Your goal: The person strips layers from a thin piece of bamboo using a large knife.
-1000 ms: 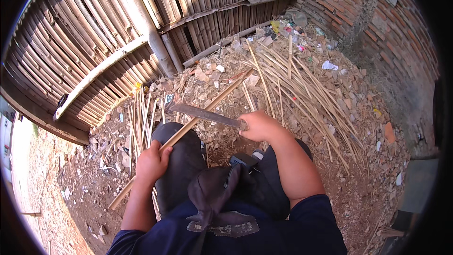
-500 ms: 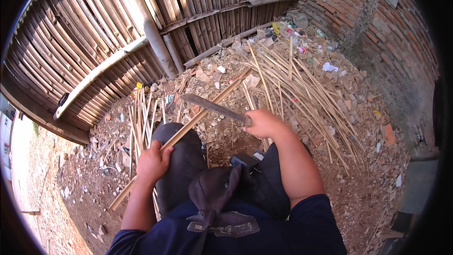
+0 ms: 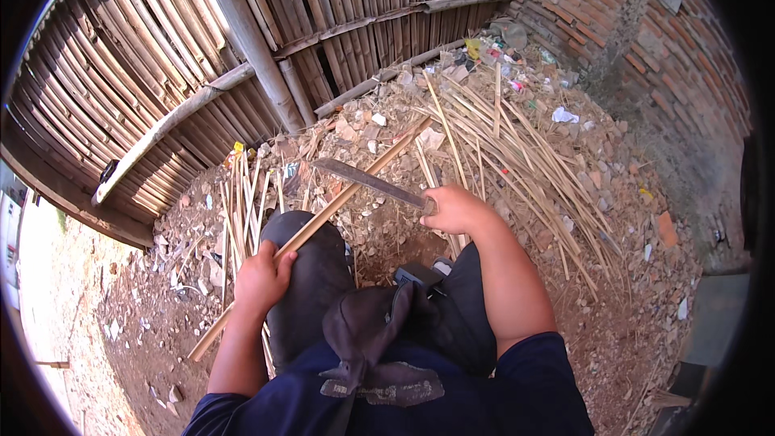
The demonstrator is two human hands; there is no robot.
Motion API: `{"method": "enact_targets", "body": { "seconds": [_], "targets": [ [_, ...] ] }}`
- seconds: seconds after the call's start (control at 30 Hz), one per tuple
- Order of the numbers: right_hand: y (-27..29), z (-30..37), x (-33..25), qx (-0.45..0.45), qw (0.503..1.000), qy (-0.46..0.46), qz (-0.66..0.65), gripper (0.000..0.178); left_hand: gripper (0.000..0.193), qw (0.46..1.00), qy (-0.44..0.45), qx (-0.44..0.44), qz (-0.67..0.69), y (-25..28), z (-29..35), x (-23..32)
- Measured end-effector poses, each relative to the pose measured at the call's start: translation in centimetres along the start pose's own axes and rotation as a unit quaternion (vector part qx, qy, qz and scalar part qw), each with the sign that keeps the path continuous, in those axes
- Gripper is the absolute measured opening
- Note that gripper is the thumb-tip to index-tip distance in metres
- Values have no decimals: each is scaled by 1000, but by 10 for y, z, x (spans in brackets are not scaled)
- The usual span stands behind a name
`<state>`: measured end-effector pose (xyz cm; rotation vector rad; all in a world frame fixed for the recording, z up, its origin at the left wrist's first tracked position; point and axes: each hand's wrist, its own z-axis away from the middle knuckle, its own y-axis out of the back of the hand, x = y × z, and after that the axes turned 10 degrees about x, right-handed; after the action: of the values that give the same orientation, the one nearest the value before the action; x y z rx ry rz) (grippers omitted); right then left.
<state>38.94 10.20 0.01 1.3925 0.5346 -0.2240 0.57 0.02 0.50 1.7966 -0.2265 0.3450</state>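
Observation:
My left hand (image 3: 263,278) is wrapped round a long bamboo strip (image 3: 327,211), which slants from beside my left forearm up over my left knee to the ground ahead. In my right hand (image 3: 457,211) is the handle of a machete (image 3: 375,182). Its dark blade points left and lies across the upper part of the strip; whether it touches the strip I cannot tell. Most of the machete's handle is hidden by my fingers.
Many split bamboo strips (image 3: 525,169) lie in a pile ahead to the right. A smaller bundle of strips (image 3: 238,202) is beside my left knee. Rubble and litter cover the ground. A bamboo wall (image 3: 363,28) and a brick wall (image 3: 597,24) stand beyond.
My right hand and the machete have shifted very slightly to the right. The bamboo strip and my left hand look almost unmoved.

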Motion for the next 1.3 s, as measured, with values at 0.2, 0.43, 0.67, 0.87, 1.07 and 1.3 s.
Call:
{"method": "enact_targets", "body": {
  "seconds": [0.2, 0.43, 0.67, 0.87, 1.07, 1.3],
  "targets": [
    [-2, 9, -32, -66, 995, 63, 29, 43, 41, 1000, -5, -18, -6, -2, 0, -5],
    [6, -2, 5, 5, 1000, -14, 2, 55, 42, 1000, 2, -16, -15, 1, -1, 2],
    [-6, 7, -30, -53, 998, 28, 28, 44, 42, 1000, 3, -18, -12, 1, -1, -1],
    [1, -2, -4, -38, 999, 9, 12, 50, 41, 999, 26, -34, -16, 8, -1, 8],
    [-4, 2, -6, 0, 1000, -10, 21, 49, 40, 1000, 1, -16, -11, 2, -1, 1],
    [-2, 1, -22, -46, 998, 38, 26, 42, 40, 999, 21, -34, 4, 5, -1, 4]
  ]
}}
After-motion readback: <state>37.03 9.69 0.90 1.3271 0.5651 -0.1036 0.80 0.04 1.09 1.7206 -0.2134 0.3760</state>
